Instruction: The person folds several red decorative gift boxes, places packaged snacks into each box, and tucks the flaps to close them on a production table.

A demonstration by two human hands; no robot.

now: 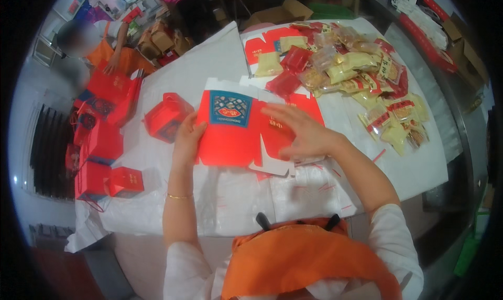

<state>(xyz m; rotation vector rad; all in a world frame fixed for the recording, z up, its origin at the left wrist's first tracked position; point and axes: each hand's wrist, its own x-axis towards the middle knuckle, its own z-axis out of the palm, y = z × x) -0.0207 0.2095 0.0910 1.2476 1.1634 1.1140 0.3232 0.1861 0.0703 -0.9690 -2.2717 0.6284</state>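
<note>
A partly folded red cardboard gift box (222,148) with a blue patterned panel and white flaps is tilted up in front of me over the covered table. My left hand (187,140) grips its left edge, thumb on the front and the other fingers mostly hidden. Against the right side panel rests my right hand (304,132), fingers stretched and spread from the thumb. Behind it, another flat red box blank (310,105) lies partly covered by the hand. To the left stands a finished red box (167,116).
Several closed red boxes (102,143) line the table's left edge. Wrapped pastries (361,64) form a heap at the far right on the white table cover (183,64). A co-worker in an orange apron (102,48) reaches to the boxes at far left. Open cartons (285,12) stand behind.
</note>
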